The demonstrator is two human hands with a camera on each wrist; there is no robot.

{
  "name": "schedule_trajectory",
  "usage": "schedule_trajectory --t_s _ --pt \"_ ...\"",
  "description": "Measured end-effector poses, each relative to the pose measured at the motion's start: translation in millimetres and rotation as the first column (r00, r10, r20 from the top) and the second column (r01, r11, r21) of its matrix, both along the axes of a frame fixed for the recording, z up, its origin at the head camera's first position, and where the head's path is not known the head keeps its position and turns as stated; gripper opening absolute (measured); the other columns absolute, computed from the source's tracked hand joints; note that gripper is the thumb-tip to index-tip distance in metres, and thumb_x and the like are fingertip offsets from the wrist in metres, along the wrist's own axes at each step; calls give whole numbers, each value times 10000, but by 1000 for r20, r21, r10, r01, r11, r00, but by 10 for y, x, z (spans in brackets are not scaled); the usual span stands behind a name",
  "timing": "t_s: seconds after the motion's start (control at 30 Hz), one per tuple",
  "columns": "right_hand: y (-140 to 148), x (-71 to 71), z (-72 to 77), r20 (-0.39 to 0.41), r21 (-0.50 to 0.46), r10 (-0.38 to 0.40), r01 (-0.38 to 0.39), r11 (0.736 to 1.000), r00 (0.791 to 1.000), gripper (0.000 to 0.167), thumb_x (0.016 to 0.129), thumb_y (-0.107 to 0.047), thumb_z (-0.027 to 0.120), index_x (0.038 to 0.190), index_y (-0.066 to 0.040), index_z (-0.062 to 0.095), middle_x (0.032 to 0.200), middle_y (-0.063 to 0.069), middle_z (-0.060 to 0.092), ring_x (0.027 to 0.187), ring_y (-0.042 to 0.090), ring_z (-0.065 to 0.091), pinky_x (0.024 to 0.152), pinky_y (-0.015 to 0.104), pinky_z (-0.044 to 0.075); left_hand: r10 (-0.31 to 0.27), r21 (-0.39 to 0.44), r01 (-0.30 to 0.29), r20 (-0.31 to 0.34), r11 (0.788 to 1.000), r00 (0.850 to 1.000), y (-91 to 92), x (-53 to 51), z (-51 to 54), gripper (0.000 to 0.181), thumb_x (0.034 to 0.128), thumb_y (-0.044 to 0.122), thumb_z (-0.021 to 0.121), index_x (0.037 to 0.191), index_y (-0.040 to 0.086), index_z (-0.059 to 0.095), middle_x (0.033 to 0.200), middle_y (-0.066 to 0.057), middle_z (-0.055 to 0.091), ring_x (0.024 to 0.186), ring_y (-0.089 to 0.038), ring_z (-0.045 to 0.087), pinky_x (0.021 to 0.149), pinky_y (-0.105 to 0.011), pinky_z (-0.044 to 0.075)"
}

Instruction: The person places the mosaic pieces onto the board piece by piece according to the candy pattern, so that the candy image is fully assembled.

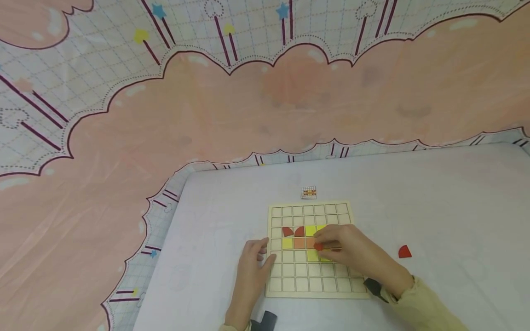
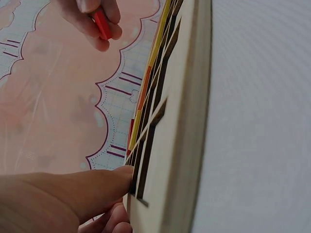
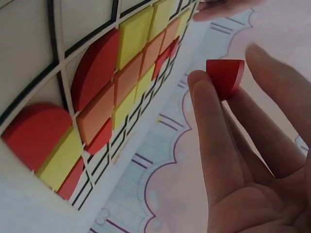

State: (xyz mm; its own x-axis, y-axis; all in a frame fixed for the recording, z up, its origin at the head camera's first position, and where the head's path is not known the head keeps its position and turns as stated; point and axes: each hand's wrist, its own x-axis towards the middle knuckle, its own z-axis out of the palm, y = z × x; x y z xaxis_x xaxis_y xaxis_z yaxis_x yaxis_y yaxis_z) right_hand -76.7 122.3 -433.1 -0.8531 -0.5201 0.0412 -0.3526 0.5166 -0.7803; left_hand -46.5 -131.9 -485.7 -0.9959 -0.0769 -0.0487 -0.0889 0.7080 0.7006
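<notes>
A light wooden grid board (image 1: 302,284) lies on the white table, with red quarter-round, yellow and orange square pieces in its middle rows. Above these pieces my right hand (image 1: 349,248) pinches a red quarter-round piece (image 3: 224,77) between its fingertips; the right wrist view shows it held clear of the board. At the board's left edge rests my left hand (image 1: 251,264), its thumb on the rim and its fingers loosely bent beside it. Two red quarter-round pieces (image 1: 287,231) sit in the row with yellow squares (image 1: 310,231). My right hand hides part of the pattern in the head view.
Right of the board, a loose red quarter-round piece (image 1: 405,251) lies on the table (image 1: 463,207). A small card (image 1: 308,192) with a coloured grid pattern lies beyond the board's far edge. Patterned pink cloth (image 1: 232,115) surrounds the table's far and left sides.
</notes>
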Motion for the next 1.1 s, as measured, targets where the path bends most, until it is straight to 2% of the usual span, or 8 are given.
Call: schedule_trajectory --t_s 0.2,0.37,0.5,0.8,1.1 --pt "-89 -21 -6 -49 2 -39 39 999 998 113 880 -113 750 985 -136 784 1007 -51 728 966 140 667 852 292 574 -8 0 8 -5 1000 1000 1 -6 -1 435 879 127 747 1288 61 614 1116 -3 572 941 -107 538 820 -272 513" --pt "-177 -48 -20 -22 -14 -64 64 998 998 107 854 -78 769 950 -127 766 927 -92 693 868 69 653 800 237 573 -6 -3 6 -5 1000 1000 7 -11 -1 436 878 121 748 1288 57 613 1110 -5 574 939 -107 537 822 -274 514" --pt "-269 -68 -23 -4 -20 -77 77 997 997 120 836 -61 783 941 -112 755 888 -79 671 806 56 655 762 212 572 2 -8 -2 3 1000 1000 15 -18 2 441 877 123 749 1291 57 612 1111 -3 576 936 -102 534 822 -271 515" --pt "-489 -103 -71 62 -11 -85 86 996 994 132 810 -21 792 857 -125 728 886 -67 676 790 76 631 753 222 555 -7 -6 7 4 1000 1000 3 -19 -3 435 878 119 748 1288 57 615 1117 -9 577 935 -108 539 817 -279 514" --pt "-675 -114 -145 85 11 -32 32 999 996 150 785 -9 811 880 -87 724 859 -49 664 784 98 614 721 230 539 -18 -19 18 -3 1000 1000 -12 -2 -5 440 880 126 749 1292 60 610 1119 1 573 939 -106 541 823 -279 518"
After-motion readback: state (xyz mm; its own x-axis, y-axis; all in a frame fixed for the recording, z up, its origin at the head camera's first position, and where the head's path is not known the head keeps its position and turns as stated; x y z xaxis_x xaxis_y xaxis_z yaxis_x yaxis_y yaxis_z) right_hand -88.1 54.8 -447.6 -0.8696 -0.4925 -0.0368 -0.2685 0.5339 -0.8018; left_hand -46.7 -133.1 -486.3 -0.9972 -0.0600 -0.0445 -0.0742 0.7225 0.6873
